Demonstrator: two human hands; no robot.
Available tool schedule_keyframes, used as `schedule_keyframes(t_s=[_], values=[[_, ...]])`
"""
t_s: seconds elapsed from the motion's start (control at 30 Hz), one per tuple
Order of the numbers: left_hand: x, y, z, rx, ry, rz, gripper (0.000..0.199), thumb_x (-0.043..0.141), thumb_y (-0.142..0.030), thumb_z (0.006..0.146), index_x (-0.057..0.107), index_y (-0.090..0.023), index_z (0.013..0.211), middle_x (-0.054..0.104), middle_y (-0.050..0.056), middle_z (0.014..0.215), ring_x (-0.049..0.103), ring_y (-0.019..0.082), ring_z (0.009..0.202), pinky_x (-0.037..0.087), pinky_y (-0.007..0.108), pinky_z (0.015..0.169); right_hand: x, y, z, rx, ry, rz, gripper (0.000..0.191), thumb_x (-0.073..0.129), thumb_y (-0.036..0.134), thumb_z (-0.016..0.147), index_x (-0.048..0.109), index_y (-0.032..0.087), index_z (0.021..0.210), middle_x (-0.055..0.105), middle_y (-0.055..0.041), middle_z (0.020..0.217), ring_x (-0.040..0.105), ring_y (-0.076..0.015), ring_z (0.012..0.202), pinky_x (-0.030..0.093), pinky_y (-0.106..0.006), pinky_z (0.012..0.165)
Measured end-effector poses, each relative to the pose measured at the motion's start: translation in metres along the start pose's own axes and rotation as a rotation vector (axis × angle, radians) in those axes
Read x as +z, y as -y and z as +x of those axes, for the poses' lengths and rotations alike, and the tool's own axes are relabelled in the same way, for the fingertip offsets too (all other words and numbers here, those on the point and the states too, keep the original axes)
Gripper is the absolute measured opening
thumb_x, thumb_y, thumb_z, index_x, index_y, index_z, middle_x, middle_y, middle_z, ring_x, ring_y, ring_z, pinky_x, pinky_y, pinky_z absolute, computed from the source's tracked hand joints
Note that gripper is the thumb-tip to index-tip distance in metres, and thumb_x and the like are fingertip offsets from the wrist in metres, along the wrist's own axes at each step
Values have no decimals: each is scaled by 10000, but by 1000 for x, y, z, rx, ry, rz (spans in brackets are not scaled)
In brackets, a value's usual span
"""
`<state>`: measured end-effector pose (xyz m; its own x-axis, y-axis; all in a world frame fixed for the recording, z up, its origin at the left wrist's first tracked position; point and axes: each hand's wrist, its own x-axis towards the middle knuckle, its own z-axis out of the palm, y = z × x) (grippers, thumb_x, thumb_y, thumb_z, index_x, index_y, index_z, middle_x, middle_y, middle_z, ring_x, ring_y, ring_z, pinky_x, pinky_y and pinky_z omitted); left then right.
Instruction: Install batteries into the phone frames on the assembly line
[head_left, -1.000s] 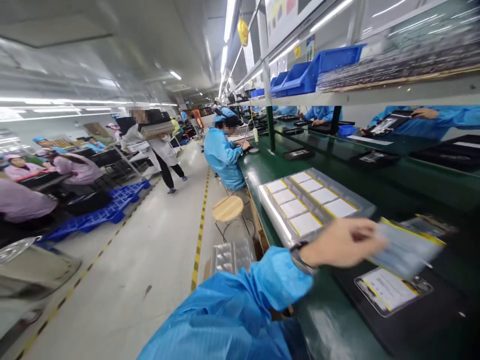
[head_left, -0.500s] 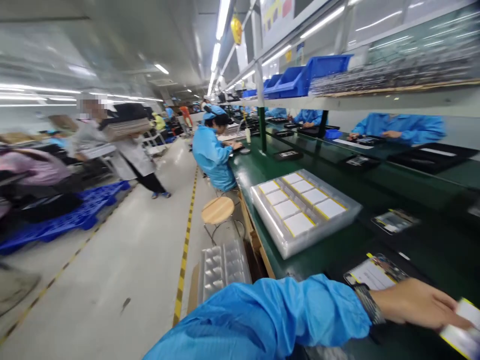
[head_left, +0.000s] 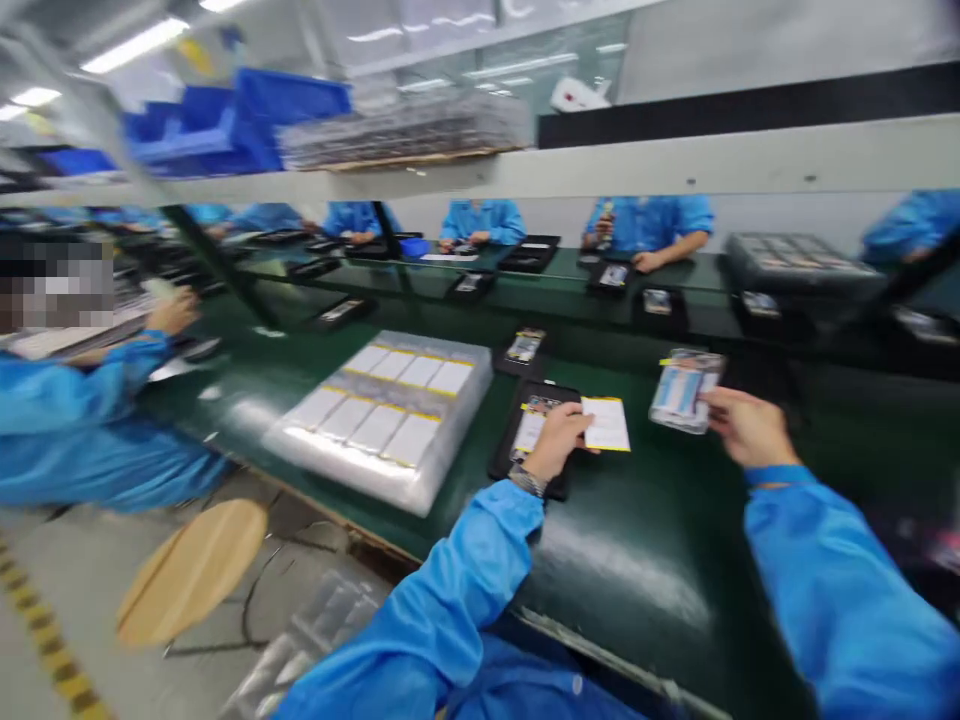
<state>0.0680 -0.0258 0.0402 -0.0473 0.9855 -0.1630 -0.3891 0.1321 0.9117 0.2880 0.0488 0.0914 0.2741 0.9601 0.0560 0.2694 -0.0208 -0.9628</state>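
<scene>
My left hand (head_left: 556,440) pinches a white card-like piece with yellow edges (head_left: 607,424), raised over the green table (head_left: 600,560). Under that hand lies a black tray (head_left: 556,486) carrying a device with a white part. To the right, my right hand (head_left: 746,425) grips the edge of an opened device (head_left: 686,390) with a blue-and-white face and a yellow tab. Left of my hands, a clear plastic tray stack (head_left: 420,480) holds several white pieces with yellow edges in two rows. Another device on a black tray (head_left: 523,348) lies just behind.
A shelf (head_left: 675,160) with blue bins (head_left: 292,110) spans the table. Co-workers in blue sit across it; another person's hand (head_left: 174,310) is at the left. A wooden stool (head_left: 195,570) stands by the front edge. Several black trays line the table's middle.
The view has swung right, bringing my right hand and the device it holds into sight. My left hand still holds the white piece. The walking person has left the view.
</scene>
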Motion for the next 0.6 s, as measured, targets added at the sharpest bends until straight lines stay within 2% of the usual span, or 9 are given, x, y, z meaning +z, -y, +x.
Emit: schedule_keyframes(t_s=[0.07, 0.13, 0.3, 0.43, 0.6], values=[[4, 2, -2, 8, 30, 54, 354, 819, -362, 721, 634, -143, 928, 732, 79, 858, 710, 211, 747, 538, 255, 528, -9, -29, -21, 229, 110, 191, 50, 744, 208, 838, 705, 179, 831, 722, -99, 858, 692, -207, 726, 595, -336, 643], [8, 6, -4, -10, 59, 105, 344, 838, -359, 718, 647, -144, 907, 732, 68, 848, 711, 196, 750, 542, 249, 573, -3, -52, -43, 341, 223, 368, 131, 796, 187, 704, 733, 191, 818, 738, -81, 835, 699, -219, 721, 595, -344, 634], [14, 17, -6, -39, 33, 197, 269, 830, -279, 734, 676, -134, 899, 729, 61, 849, 693, 169, 715, 541, 253, 606, 14, -81, -81, 373, 374, 550, 349, 899, 344, 582, 748, 197, 861, 753, -60, 844, 699, -210, 730, 577, -325, 647], [12, 24, -4, -14, 3, 252, 225, 818, -230, 728, 678, -127, 871, 689, 24, 738, 647, 133, 647, 510, 230, 604, 13, -83, -88, 365, 398, 584, 420, 928, 406, 595, 749, 199, 914, 760, -48, 859, 703, -193, 744, 556, -295, 665], [13, 26, -10, 1, 5, 320, 256, 822, -284, 724, 682, -138, 881, 681, 13, 724, 649, 145, 662, 519, 253, 642, 12, -80, -91, 364, 395, 615, 465, 948, 426, 590, 726, 204, 932, 761, -43, 858, 708, -201, 764, 555, -310, 705]])
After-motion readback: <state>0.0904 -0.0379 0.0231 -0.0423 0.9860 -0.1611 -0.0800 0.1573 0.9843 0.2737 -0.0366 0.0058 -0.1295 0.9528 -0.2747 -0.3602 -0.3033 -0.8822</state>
